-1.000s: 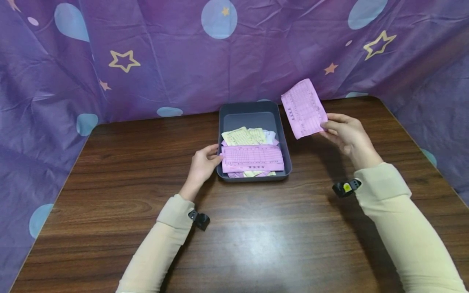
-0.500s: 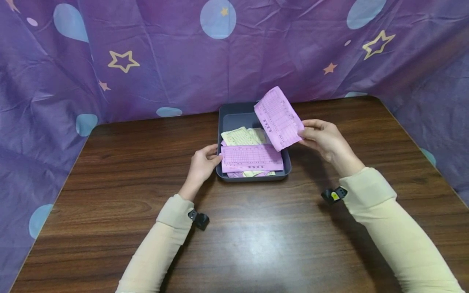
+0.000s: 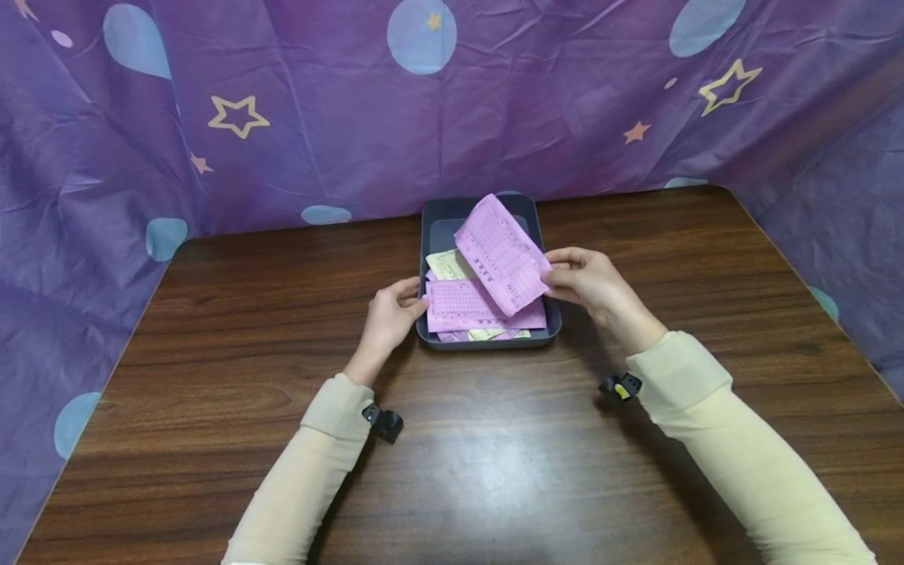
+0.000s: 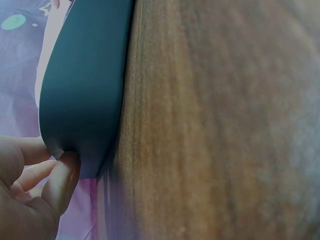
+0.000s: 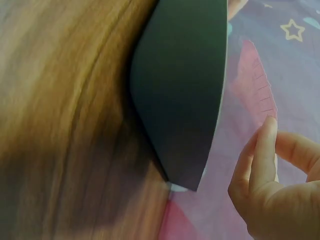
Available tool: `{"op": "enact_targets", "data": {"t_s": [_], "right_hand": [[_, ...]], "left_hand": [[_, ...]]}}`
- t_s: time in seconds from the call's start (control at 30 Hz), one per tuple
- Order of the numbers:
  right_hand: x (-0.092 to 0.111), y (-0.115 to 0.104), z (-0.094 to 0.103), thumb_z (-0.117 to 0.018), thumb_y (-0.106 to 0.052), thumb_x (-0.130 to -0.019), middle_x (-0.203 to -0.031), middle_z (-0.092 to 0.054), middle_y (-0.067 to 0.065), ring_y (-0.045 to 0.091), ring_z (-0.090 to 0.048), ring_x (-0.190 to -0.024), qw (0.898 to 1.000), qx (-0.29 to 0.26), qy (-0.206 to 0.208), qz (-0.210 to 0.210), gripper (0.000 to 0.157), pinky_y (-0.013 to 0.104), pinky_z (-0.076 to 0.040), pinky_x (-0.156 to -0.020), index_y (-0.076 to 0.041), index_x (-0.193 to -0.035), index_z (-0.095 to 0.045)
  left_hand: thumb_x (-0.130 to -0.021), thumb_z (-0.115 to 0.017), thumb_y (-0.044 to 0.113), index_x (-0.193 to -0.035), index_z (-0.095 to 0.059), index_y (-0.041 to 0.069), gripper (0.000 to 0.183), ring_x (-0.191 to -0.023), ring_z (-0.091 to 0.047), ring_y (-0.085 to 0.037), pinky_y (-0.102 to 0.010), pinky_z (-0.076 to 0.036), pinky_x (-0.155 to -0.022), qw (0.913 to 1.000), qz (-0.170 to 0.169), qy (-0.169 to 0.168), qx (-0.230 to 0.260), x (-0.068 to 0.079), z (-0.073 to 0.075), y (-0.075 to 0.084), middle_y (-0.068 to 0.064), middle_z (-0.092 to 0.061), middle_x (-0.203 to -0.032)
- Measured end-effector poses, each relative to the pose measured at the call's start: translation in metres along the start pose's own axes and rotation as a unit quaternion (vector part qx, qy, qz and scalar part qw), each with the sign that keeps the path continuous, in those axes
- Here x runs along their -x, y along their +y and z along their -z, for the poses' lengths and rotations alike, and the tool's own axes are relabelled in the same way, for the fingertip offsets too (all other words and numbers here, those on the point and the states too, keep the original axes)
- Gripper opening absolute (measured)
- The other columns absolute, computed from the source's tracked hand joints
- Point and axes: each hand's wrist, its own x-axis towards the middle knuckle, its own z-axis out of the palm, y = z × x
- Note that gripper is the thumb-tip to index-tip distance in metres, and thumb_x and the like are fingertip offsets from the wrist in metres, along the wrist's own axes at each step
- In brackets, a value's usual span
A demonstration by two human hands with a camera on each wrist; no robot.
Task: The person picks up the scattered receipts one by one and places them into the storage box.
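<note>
A dark grey rectangular tray (image 3: 432, 342) stands on the table, with pink, pale yellow and white printed paper slips in its near half. My left hand (image 3: 388, 318) pinches the tray's left wall, thumb over the rim and fingers outside; the left wrist view shows the fingertips (image 4: 65, 162) against that wall. My right hand (image 3: 593, 286) pinches one corner of a pink printed slip (image 3: 497, 255), which hangs tilted over the tray. Part of the pink slip lying below (image 3: 448, 306) and of the yellow slip (image 3: 445, 265) is hidden by it.
The brown wooden table (image 3: 233, 377) reaches back to a purple curtain (image 3: 318, 141) with stars and blue circles, close behind the tray. A small black camera sits on each wrist, the left camera (image 3: 384, 422) and the right camera (image 3: 621, 387).
My right hand has carried the pink slip leftward and down, from right of the tray to over the slips inside it. The left hand and the tray have stayed in place.
</note>
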Motion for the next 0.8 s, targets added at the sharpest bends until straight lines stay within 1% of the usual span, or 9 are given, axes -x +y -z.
{"op": "enact_targets", "data": {"t_s": [0.2,0.47,0.7,0.8], "right_hand": [[0.0,0.003,-0.01,-0.054,0.007,-0.088,-0.073,-0.058,-0.013,-0.002,-0.058,-0.068,0.999,0.034,-0.002,-0.002,0.025,0.011,-0.055,-0.065,0.004,-0.112,-0.049],[-0.001,0.008,-0.017,-0.055,0.007,-0.087,-0.074,-0.058,-0.012,-0.002,-0.057,-0.066,0.999,0.044,-0.004,-0.005,0.027,0.012,-0.055,-0.063,0.005,-0.113,-0.05],[-0.003,0.01,-0.022,-0.054,0.008,-0.086,-0.072,-0.057,-0.01,-0.002,-0.056,-0.065,0.998,0.065,-0.002,-0.003,0.036,0.011,-0.055,-0.063,0.014,-0.12,-0.046],[-0.003,0.011,-0.024,-0.054,0.008,-0.086,-0.073,-0.056,-0.01,-0.003,-0.056,-0.065,0.997,0.074,0.001,-0.002,0.038,0.011,-0.055,-0.062,0.016,-0.122,-0.045]], "left_hand": [[-0.089,-0.064,0.007,-0.13,-0.056,-0.001,0.043,-0.111,-0.065,-0.033,-0.038,-0.054,-0.096,1.0,0.0,0.001,-0.004,0.0,0.0,0.0,-0.023,-0.062,-0.126],[-0.089,-0.064,0.007,-0.131,-0.055,-0.001,0.043,-0.111,-0.065,-0.033,-0.038,-0.054,-0.096,1.0,-0.001,0.0,-0.003,-0.001,0.0,-0.001,-0.023,-0.061,-0.126],[-0.089,-0.064,0.007,-0.131,-0.055,-0.001,0.043,-0.111,-0.065,-0.032,-0.038,-0.054,-0.096,1.0,0.005,-0.001,-0.003,0.001,0.001,0.001,-0.022,-0.061,-0.127],[-0.089,-0.064,0.008,-0.13,-0.056,-0.001,0.043,-0.111,-0.064,-0.032,-0.038,-0.053,-0.097,1.0,0.007,-0.001,-0.002,0.001,0.001,0.002,-0.022,-0.061,-0.127]]}}
